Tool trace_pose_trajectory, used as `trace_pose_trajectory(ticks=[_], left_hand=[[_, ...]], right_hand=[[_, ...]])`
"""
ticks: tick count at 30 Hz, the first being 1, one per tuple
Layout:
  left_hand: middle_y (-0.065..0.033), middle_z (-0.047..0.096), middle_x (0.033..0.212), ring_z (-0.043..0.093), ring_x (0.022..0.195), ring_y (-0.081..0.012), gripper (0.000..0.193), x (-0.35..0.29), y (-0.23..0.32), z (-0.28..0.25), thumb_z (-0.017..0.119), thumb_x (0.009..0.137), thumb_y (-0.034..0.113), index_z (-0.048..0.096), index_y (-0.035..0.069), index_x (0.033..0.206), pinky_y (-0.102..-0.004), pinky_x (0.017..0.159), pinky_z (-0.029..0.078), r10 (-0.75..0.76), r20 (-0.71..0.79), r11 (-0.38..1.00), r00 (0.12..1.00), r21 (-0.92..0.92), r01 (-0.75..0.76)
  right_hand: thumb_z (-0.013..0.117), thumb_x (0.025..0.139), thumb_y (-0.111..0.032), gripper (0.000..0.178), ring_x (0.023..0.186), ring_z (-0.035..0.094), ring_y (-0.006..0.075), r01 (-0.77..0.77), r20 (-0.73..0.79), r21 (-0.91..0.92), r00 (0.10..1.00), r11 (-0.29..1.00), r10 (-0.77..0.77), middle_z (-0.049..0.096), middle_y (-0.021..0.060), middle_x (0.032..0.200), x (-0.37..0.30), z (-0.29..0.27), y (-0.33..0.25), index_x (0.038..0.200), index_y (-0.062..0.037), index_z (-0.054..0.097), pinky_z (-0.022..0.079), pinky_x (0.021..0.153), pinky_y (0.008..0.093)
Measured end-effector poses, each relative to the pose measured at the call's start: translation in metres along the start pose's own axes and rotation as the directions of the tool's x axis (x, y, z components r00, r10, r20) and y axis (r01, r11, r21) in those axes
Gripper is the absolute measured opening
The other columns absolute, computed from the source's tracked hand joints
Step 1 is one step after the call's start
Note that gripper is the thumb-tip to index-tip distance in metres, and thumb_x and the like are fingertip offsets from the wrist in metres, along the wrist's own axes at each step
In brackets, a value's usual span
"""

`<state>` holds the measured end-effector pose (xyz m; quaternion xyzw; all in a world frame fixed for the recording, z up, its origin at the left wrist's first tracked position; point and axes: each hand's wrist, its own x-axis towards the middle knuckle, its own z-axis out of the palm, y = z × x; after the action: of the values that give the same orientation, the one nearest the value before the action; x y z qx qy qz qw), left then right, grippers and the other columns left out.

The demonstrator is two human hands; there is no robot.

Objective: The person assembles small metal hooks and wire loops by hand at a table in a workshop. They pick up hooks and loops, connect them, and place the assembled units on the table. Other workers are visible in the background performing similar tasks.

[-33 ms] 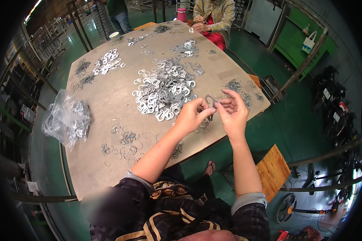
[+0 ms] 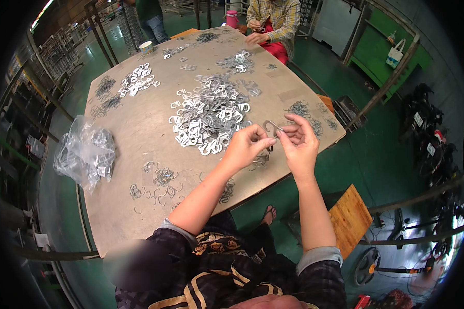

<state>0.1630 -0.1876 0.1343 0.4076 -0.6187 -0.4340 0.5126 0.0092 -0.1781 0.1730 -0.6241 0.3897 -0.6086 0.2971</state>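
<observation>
Above the table's right front edge, my right hand (image 2: 300, 147) is closed in a pinch on a grey metal hook (image 2: 270, 124), its curved end pointing up. My left hand (image 2: 246, 148) is beside it, thumb and forefinger pressed together near the hook's lower part; what they grip is mostly hidden, though a small dark bit shows below. Behind my left hand lies a large heap of similar metal hooks (image 2: 207, 119). Thin wire clips (image 2: 259, 161) lie on the table just below my hands, and another pile of wire clips (image 2: 164, 176) is left of my left forearm.
The brown table (image 2: 123, 211) carries smaller hook piles (image 2: 138, 81) farther back. A clear plastic bag (image 2: 87, 153) of parts sits at its left edge, a cup (image 2: 146, 47) at the far left. Across it works a person in a checked shirt (image 2: 288, 23). A wooden stool (image 2: 349, 215) stands right.
The person across the table has moved one hand slightly left, low over the tabletop. My left thumb has shifted slightly; the hook stays in my right hand in nearly the same place.
</observation>
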Motion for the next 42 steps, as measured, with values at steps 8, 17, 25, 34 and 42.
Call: trace_pose_trajectory(ticks=[8,17,25,34,42], left_hand=[[-0.015,0.07,0.087,0.068,0.083,-0.0291,0.01,0.021,-0.12,0.023,0.065,0.074,0.008,0.071,0.0,0.075,-0.0385,0.074,0.054,0.102,0.187,0.422,0.977,0.881,-0.213],[-0.0126,0.07,0.077,0.069,0.073,-0.0276,0.009,0.026,-0.126,0.042,0.065,0.071,0.009,0.071,0.005,0.076,-0.037,0.066,0.055,-0.034,0.296,0.204,0.955,0.937,-0.283],[-0.0009,0.065,0.077,0.06,0.072,-0.0119,0.011,-0.051,-0.024,0.023,0.073,0.075,0.008,0.064,0.006,0.079,-0.0261,0.07,0.048,-0.113,0.291,0.991,0.95,0.096,0.089],[-0.005,0.057,0.086,0.054,0.089,-0.0224,0.014,-0.118,-0.011,0.057,0.079,0.065,0.006,0.068,0.006,0.074,-0.0336,0.081,0.042,0.105,0.232,0.964,0.967,0.214,-0.156],[-0.0065,0.057,0.088,0.053,0.088,-0.0241,0.014,-0.138,-0.017,0.067,0.076,0.065,0.004,0.063,0.005,0.069,-0.0354,0.083,0.042,0.077,0.104,0.95,0.992,0.295,-0.105]], right_hand=[[0.064,0.08,0.01,0.036,0.081,0.061,0.0096,0.016,-0.075,-0.052,0.997,0.999,-0.02,0.062,0.0054,0.089,0.004,-0.031,-0.023,0.114,-0.0023,0.061,0.054,0.067,0.0222],[0.063,0.079,0.012,0.038,0.081,0.062,0.0121,-0.13,0.026,-0.128,0.991,0.983,0.135,0.063,0.009,0.092,-0.063,-0.085,-0.039,0.116,0.0013,0.059,0.055,0.068,0.0234],[0.061,0.08,0.013,0.043,0.085,0.065,0.0134,-0.274,0.099,-0.11,0.953,0.956,0.285,0.064,0.0107,0.095,-0.131,-0.097,-0.013,0.12,0.0005,0.057,0.057,0.071,0.025],[0.062,0.081,0.01,0.046,0.085,0.067,0.0161,-0.218,0.18,-0.164,0.952,0.962,0.246,0.065,0.0114,0.097,-0.167,-0.075,0.006,0.125,-0.003,0.054,0.057,0.074,0.0281],[0.063,0.079,0.012,0.05,0.081,0.066,0.0212,-0.11,0.21,-0.295,0.962,0.949,0.177,0.062,0.0136,0.1,-0.18,-0.069,0.014,0.125,-0.004,0.053,0.057,0.072,0.0306]])
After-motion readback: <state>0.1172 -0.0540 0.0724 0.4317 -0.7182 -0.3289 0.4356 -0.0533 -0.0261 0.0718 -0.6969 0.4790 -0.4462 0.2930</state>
